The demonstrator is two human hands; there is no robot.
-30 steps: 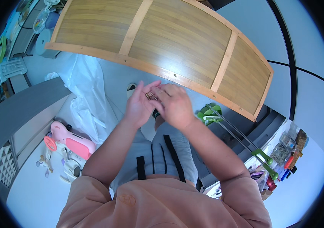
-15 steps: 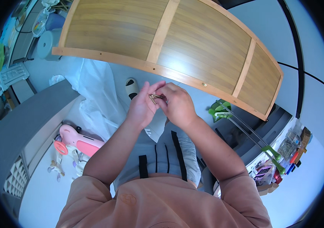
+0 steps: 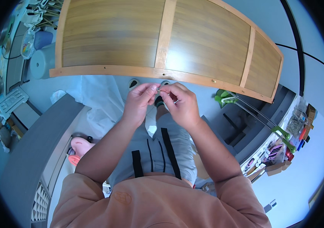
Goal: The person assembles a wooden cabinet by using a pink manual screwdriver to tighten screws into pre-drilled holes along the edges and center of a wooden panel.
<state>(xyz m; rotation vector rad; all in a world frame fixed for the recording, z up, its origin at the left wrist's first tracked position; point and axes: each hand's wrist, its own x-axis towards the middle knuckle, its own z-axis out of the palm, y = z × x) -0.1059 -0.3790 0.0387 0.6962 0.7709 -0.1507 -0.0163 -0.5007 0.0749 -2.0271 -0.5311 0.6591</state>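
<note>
My left hand and my right hand meet in front of me, their fingertips pinched together. Between them shows the tip of a small metal bolt, mostly covered by the fingers. Whether more bolts lie inside either palm is hidden. Just beyond my hands stretches the near rail of a large wooden panel, with light framing and brown infill. Several small holes run along that rail, and a brass-coloured fitting sits in one of them. Neither hand touches the panel.
White plastic sheeting lies on the floor to the left, beside a curved grey furniture edge. A round stool stands at far left. To the right are a green-handled metal tool and a cluttered white surface.
My hands have gone from a left palm turned up with several brass-coloured bolts to a fingertip pinch. The view has shifted, and the panel's near rail now sits more level.
</note>
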